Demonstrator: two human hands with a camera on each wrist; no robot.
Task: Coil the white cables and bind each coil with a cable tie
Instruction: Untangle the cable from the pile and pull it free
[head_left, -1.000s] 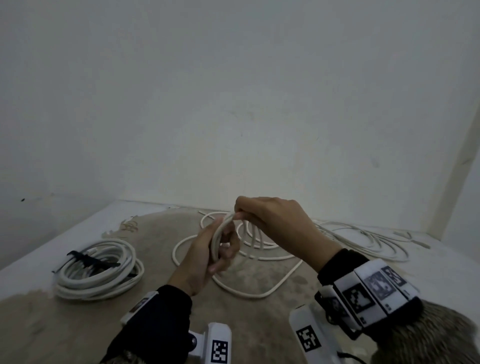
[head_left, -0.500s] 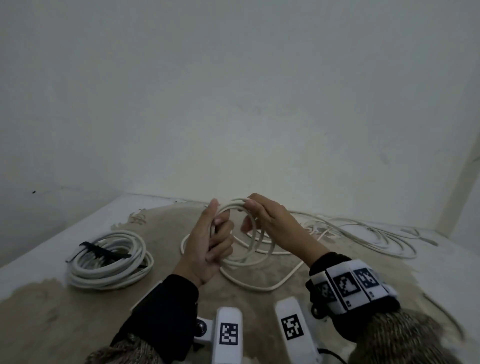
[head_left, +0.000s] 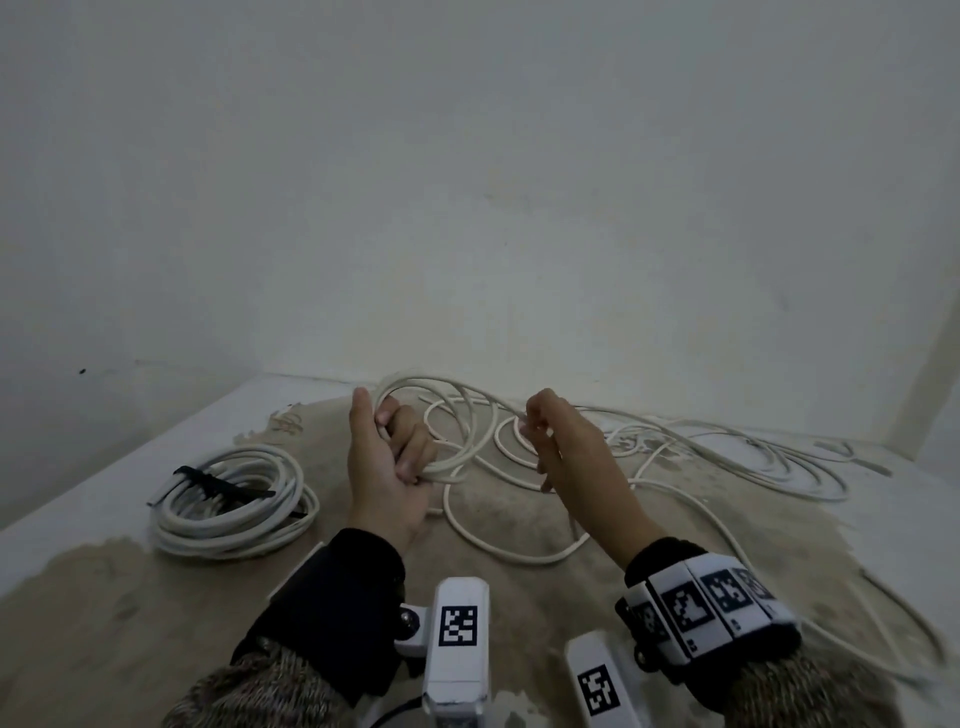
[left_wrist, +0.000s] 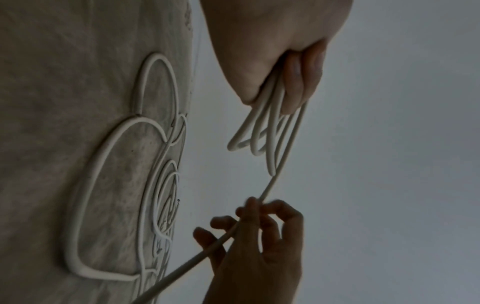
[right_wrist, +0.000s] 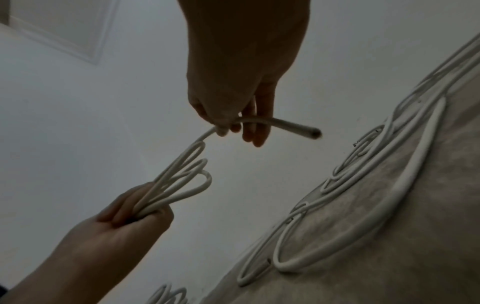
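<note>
Left hand (head_left: 387, 467) is clenching several loops of thin white round cable (head_left: 457, 457) above the stained tabletop (head_left: 93, 597), anchoring the coil. Right hand (head_left: 566, 447) is pinching the free run, likely feeding the next loop. Finished white coil bound with black tie (head_left: 234, 499) is lying left.

No words, brands or numbers can be read anywhere. The only signs are black-and-white square code markers: one on the left wrist camera (head_left: 457, 631), one on the right wrist camera (head_left: 597, 686), and a row on the right wristband (head_left: 711, 603). Tiny print under those is too small to read.
</note>
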